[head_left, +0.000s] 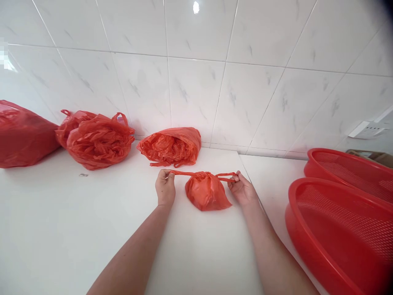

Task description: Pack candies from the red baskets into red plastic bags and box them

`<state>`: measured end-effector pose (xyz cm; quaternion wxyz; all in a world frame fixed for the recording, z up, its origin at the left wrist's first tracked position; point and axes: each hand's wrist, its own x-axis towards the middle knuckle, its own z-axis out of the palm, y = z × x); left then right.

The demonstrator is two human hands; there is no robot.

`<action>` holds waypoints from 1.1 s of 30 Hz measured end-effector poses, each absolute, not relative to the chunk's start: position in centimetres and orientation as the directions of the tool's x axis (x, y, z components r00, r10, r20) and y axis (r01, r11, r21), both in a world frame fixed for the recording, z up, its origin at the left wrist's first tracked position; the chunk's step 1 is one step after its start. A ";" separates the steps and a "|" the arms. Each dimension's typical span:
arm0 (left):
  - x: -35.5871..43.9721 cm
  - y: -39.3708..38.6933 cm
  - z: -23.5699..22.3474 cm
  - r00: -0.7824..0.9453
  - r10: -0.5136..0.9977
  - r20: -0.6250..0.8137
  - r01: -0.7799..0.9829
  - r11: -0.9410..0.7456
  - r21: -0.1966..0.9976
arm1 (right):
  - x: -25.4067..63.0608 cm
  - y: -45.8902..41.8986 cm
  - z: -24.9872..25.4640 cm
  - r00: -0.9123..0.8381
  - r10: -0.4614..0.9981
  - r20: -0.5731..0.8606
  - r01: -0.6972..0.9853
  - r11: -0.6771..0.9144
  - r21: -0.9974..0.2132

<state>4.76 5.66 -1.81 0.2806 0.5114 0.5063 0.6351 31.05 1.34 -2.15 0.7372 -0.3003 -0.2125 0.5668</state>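
A small red plastic bag (205, 191) with something rounded inside rests on the white table (190, 250), its neck gathered at the top. Its two handles are stretched out sideways in opposite directions. My left hand (166, 186) pinches the end of the left handle. The right handle's end is gripped between the fingers of my right hand (242, 188). What the bag contains is hidden by the plastic. Just behind it lies another red plastic bag (172, 145) stuffed with crumpled red plastic.
Along the tiled wall (196, 90) sit a crumpled bundle of red bags (98, 141) and a large full red bag (26, 135). Red perforated baskets (322, 229) stand at the right, near a wall socket (368, 129). A small scrap (83, 175) lies at left.
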 end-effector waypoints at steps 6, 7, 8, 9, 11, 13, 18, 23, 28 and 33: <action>4.9 5.8 -2.1 -0.334 0.915 0.224 -0.083 -0.265 0.961 | 31.2 1.1 -2.0 0.268 0.959 -0.090 -0.730 0.141 -0.669; 5.0 5.8 -2.1 -0.324 0.921 0.214 -0.096 -0.257 0.962 | 31.3 1.1 -2.0 0.274 0.958 -0.088 -0.723 0.145 -0.675; 5.1 5.7 -2.0 -0.315 0.926 0.209 -0.105 -0.252 0.962 | 31.4 1.1 -2.0 0.281 0.956 -0.083 -0.715 0.151 -0.683; 5.1 5.6 -2.0 -0.302 0.931 0.207 -0.111 -0.249 0.962 | 31.5 1.1 -2.0 0.293 0.953 -0.076 -0.706 0.162 -0.689; 5.0 5.4 -2.0 -0.250 0.946 0.206 -0.116 -0.240 0.964 | 31.9 1.1 -2.2 0.325 0.944 -0.059 -0.684 0.191 -0.704; 4.9 5.3 -2.0 -0.152 0.968 0.200 -0.110 -0.218 0.970 | 32.3 1.2 -2.5 0.359 0.932 -0.055 -0.648 0.207 -0.733; 5.3 4.7 -1.7 0.134 0.974 0.185 -0.061 -0.178 0.982 | 32.6 1.3 -2.7 0.342 0.937 -0.077 -0.512 0.117 -0.851; 6.1 4.0 -1.6 0.302 0.934 0.192 0.033 -0.211 0.977 | 30.8 0.7 -2.1 -0.070 0.998 -0.005 -0.428 -0.035 -0.903; 6.9 3.2 -2.0 0.373 0.871 0.319 0.029 -0.355 0.935 | 27.1 0.9 -2.2 -0.068 0.998 0.011 -0.549 -0.029 -0.836; 7.3 2.9 -1.6 0.316 0.918 0.239 -0.146 -0.202 0.969 | 25.5 0.7 -2.0 -0.166 0.986 0.029 -0.572 -0.072 -0.817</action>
